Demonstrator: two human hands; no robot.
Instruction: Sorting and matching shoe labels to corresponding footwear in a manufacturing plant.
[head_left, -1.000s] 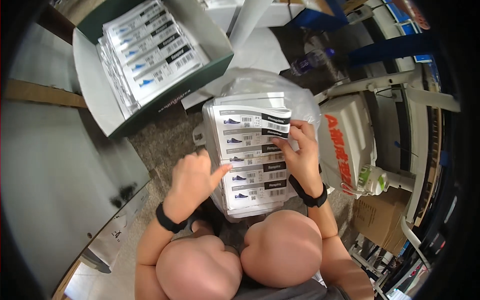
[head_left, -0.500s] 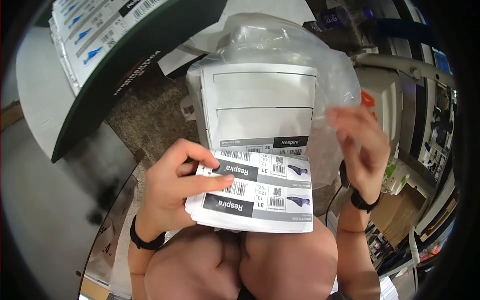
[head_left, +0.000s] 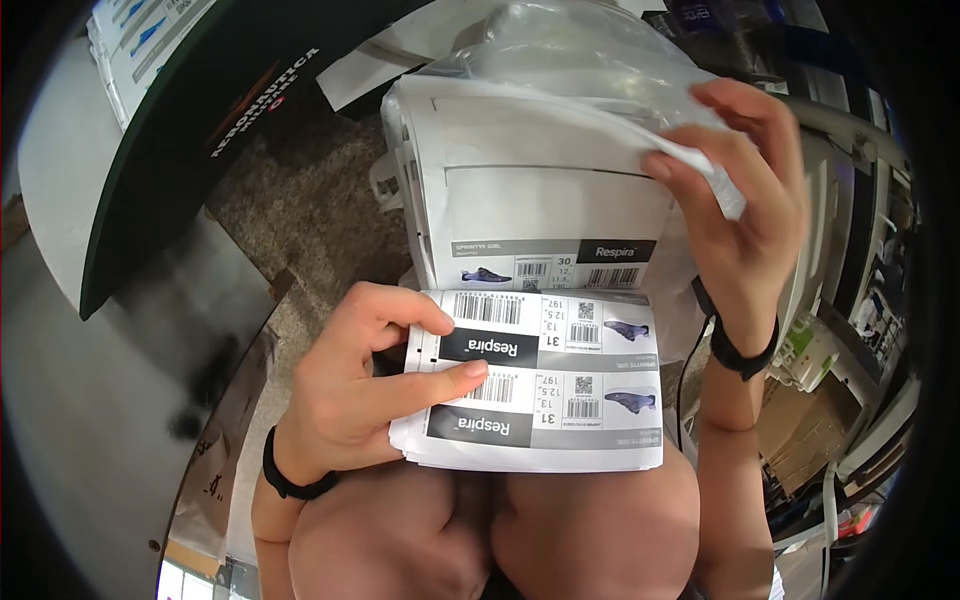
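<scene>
A stack of printed label sheets (head_left: 590, 450), with barcodes and small shoe pictures, rests over my thighs. My left hand (head_left: 375, 375) grips its left side, thumb and a finger lying on top of the print. Just beyond it lies a second stack of label sheets (head_left: 540, 205), mostly blank white with one printed strip at the near end. My right hand (head_left: 745, 180) pinches the far right part of its top sheet (head_left: 600, 125), which is lifted and curled up. Behind and beneath that stack spreads a clear plastic bag (head_left: 570, 45).
At the left stands a dark-rimmed curved board (head_left: 200, 150) with more printed sheets (head_left: 130, 45) on it. A grey panel (head_left: 120, 400) is below. On the right are a cardboard box (head_left: 810, 430), a green-and-white package (head_left: 805, 350) and a metal frame (head_left: 840, 130).
My right hand, empty and beside the stack before, has moved up and taken hold of the top sheet's edge, lifting it. My left hand keeps its grip on the near stack.
</scene>
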